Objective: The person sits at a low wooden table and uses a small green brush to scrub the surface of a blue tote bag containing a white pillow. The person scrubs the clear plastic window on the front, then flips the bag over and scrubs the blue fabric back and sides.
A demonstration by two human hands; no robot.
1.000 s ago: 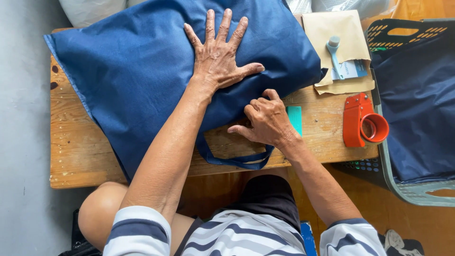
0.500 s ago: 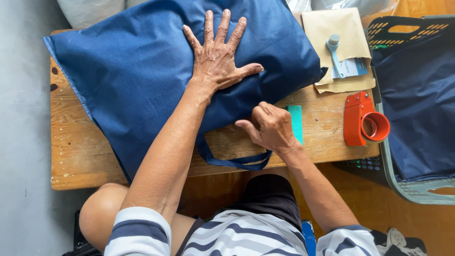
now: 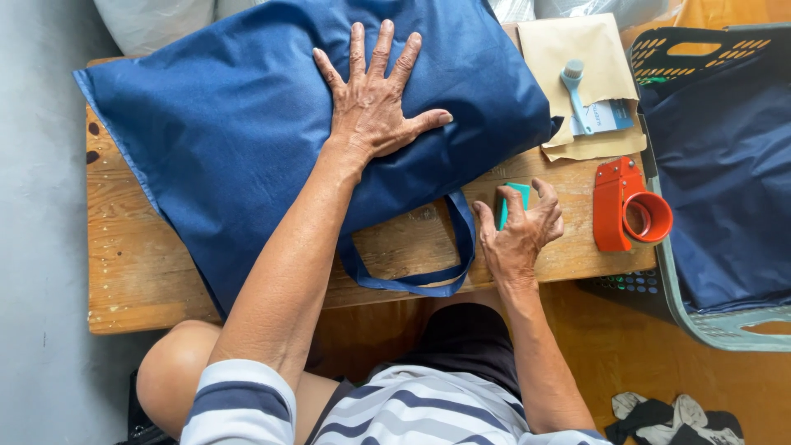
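Note:
A stuffed dark blue fabric bag [image 3: 231, 124] lies across a small wooden table [image 3: 132, 272], its loop handle [image 3: 412, 276] hanging toward me. My left hand [image 3: 375, 103] is pressed flat on top of the bag with fingers spread. My right hand [image 3: 519, 235] rests on the table just right of the handle, fingers curled over a small teal flat object [image 3: 515, 198] that it touches; whether it grips the object is unclear.
A red tape dispenser [image 3: 628, 216] stands at the table's right edge. Behind it lie tan envelopes [image 3: 577, 49] with a small blue-grey brush [image 3: 574, 91] on them. A plastic laundry basket [image 3: 725, 330] holding dark blue fabric [image 3: 725, 181] sits on the right. My knee [image 3: 173, 375] shows below.
My right hand has left the bag's lower edge and moved right onto the teal object on the table. My left hand has stayed flat on the bag.

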